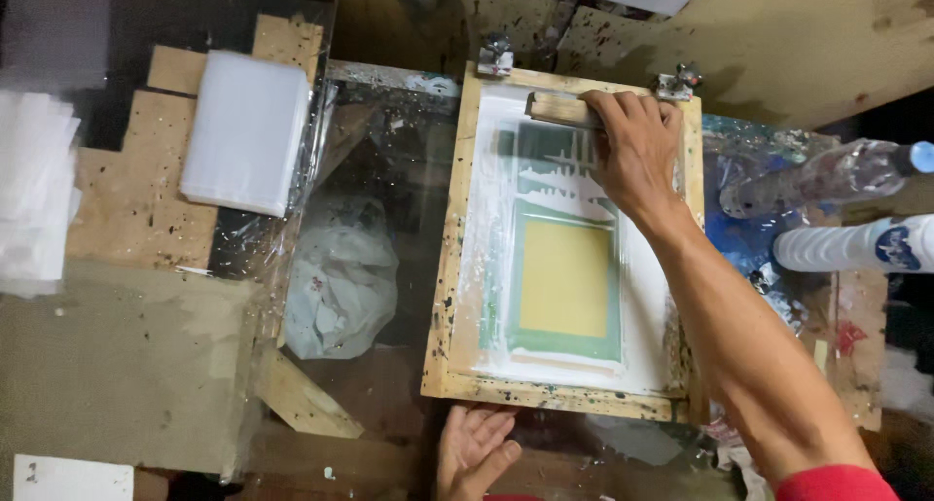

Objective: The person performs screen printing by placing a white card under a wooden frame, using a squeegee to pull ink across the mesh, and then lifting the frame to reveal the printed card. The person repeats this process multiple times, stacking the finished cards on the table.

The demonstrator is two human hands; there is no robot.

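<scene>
Head view: our right hand (pixel 637 146) holds squeegee (pixel 562 109) at far end of screen frame (pixel 446 268); white ink spread, pull not begun; left hand (pixel 474 449) open, steadying near edge.

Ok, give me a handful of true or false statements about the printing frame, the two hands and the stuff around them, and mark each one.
1. The right hand grips a wooden squeegee at the far end of the screen frame. True.
2. The left hand holds a bottle. False: it rests open, palm up, at the frame's near edge.
3. A stack of white sheets lies left of the frame. True.
4. The ink on the screen is red. False: it is white.
5. Two plastic bottles lie on their sides to the right of the frame. True.
</scene>
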